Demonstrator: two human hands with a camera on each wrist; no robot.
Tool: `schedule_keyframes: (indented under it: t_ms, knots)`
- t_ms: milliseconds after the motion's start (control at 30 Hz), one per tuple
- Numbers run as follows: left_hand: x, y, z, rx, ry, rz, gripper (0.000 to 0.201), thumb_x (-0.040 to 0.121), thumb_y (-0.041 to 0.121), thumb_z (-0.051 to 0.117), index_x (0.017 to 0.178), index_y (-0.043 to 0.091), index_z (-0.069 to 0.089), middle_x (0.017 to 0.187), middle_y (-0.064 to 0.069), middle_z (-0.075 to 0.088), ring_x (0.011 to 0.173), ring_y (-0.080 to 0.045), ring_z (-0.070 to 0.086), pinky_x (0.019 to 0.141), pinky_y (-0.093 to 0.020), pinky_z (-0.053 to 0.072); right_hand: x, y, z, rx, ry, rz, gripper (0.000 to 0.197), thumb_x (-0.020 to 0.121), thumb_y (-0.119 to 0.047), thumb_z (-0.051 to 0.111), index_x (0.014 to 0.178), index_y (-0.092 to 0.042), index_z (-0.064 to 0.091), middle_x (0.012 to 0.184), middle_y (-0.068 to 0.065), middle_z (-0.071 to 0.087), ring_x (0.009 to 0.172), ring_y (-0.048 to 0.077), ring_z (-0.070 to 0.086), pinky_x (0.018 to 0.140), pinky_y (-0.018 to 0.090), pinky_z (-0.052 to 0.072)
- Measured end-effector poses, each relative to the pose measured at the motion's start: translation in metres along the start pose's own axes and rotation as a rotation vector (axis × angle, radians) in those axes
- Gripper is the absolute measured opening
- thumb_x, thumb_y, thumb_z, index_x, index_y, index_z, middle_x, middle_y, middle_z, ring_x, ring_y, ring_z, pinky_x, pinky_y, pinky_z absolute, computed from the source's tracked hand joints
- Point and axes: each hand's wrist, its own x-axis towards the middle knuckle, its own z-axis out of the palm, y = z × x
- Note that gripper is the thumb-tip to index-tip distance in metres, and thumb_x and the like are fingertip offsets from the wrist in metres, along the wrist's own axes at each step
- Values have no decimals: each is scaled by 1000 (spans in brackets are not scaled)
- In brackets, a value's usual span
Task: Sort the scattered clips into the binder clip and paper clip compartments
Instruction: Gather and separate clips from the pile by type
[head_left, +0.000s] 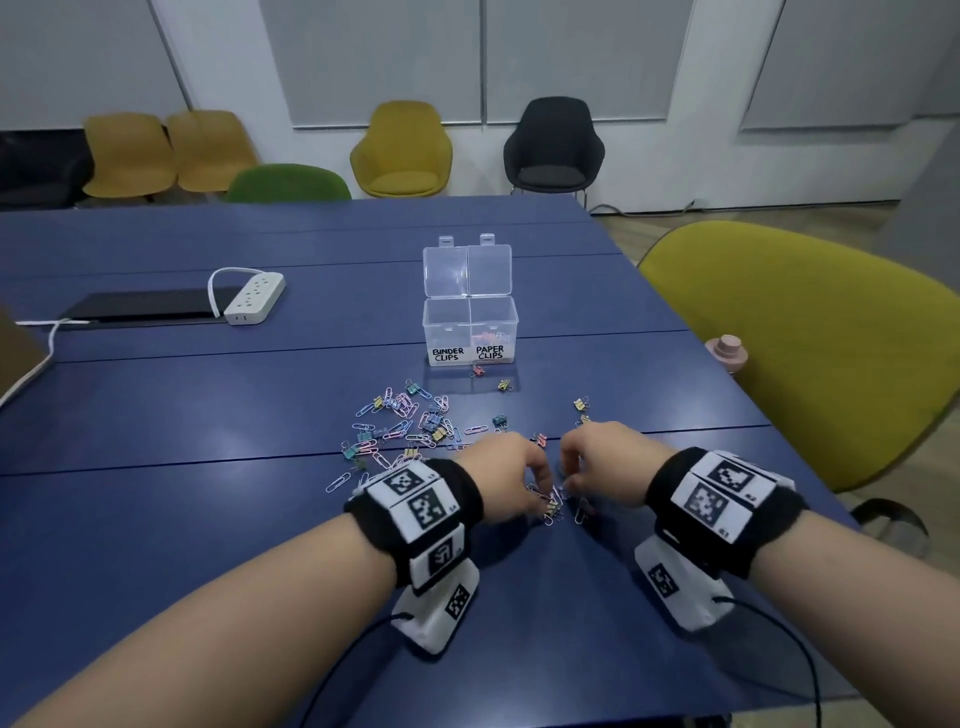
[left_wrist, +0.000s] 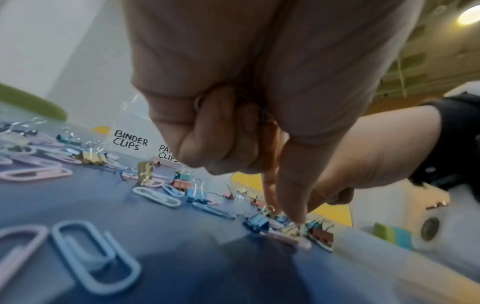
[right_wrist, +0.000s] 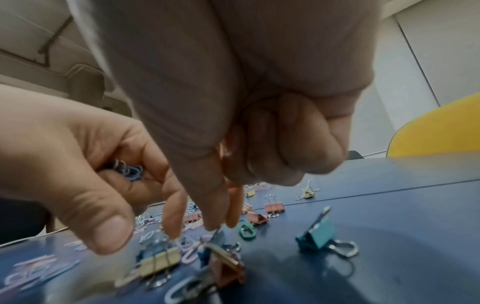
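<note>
A clear two-part box (head_left: 470, 332) stands open mid-table, labelled BINDER CLIPS on the left and PAPER CLIPS on the right; pale paper clips lie in the right part. Pastel paper clips and small binder clips (head_left: 405, 421) are scattered in front of it. Both hands hover over a small cluster (head_left: 553, 506) nearer me. My left hand (head_left: 543, 491) holds blue paper clips (right_wrist: 127, 169) in its curled fingers, and its thumb and forefinger reach down to a gold binder clip (right_wrist: 161, 261). My right hand (right_wrist: 221, 225) pinches the raised wire handle of a pink binder clip (right_wrist: 226, 265).
A teal binder clip (right_wrist: 319, 236) lies just right of my right hand. A white power strip (head_left: 254, 299) and a black pad (head_left: 145, 306) sit at the far left. A yellow-green chair (head_left: 810, 353) and a pink bottle top (head_left: 727, 353) stand by the table's right edge.
</note>
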Motion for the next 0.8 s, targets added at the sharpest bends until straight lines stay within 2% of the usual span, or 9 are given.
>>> schedule_keyframes:
  t_ms: [67, 133, 267, 333, 400, 467, 600, 700, 800]
  knots:
    - [3, 2, 1, 90, -4, 6, 10, 79, 22, 71, 89, 21, 71, 69, 9, 54, 75, -17, 54, 69, -24, 44, 1, 2, -1, -10, -17, 23, 3, 83, -19, 63, 81, -19, 61, 96, 4, 64, 87, 23, 55, 69, 26, 39]
    - [4, 2, 0, 160, -5, -14, 7, 81, 17, 66, 86, 20, 71, 85, 2, 67, 85, -20, 61, 73, -26, 46, 1, 7, -1, -34, -13, 31, 16, 83, -17, 61, 69, -20, 53, 91, 6, 62, 84, 25, 55, 68, 27, 40]
    - [5, -4, -6, 204, 29, -55, 9, 79, 19, 67, 87, 23, 66, 88, 3, 63, 86, -19, 59, 70, -24, 43, -3, 24, -6, -10, 54, 9, 6, 85, -15, 56, 81, -19, 55, 83, -3, 60, 82, 21, 53, 68, 25, 38]
    - [6, -5, -6, 183, 22, -31, 32, 73, 28, 75, 102, 23, 62, 87, 5, 53, 84, -17, 52, 71, -25, 43, -6, 28, -9, 19, 76, -24, 7, 83, -18, 61, 82, -21, 55, 71, -12, 48, 77, 17, 51, 64, 25, 37]
    - [7, -2, -6, 172, -8, -3, 52, 66, 34, 81, 112, 26, 58, 88, 5, 50, 87, -19, 53, 75, -27, 47, -11, 27, -9, 59, 55, -67, 19, 75, -29, 72, 86, -26, 56, 68, -11, 46, 68, 12, 49, 57, 25, 37]
    - [9, 2, -4, 196, -32, 21, 57, 65, 34, 83, 115, 26, 57, 81, 7, 46, 85, -18, 51, 73, -27, 45, -13, 22, -8, 43, -6, -85, 34, 69, -35, 76, 95, -28, 56, 71, -10, 48, 67, 9, 48, 61, 26, 42]
    - [16, 6, 0, 248, -44, 43, 40, 68, 29, 81, 102, 22, 62, 69, 12, 41, 79, -17, 49, 67, -25, 39, -12, 15, -4, -51, -26, -103, 39, 75, -29, 70, 112, -25, 57, 87, -6, 51, 83, 16, 50, 69, 28, 44]
    - [20, 5, 0, 236, -70, 6, 28, 71, 25, 79, 95, 19, 65, 79, 5, 54, 79, -17, 52, 66, -24, 39, -9, 14, -4, -57, -12, -93, 35, 76, -25, 67, 110, -25, 59, 90, -6, 51, 86, 17, 50, 71, 28, 44]
    - [23, 1, -1, 212, -95, -5, 18, 73, 24, 79, 83, 21, 64, 81, 3, 59, 76, -16, 54, 61, -22, 39, -6, 17, -2, -48, -1, -54, 38, 71, -37, 70, 106, -27, 58, 106, -4, 60, 98, 20, 56, 83, 36, 52]
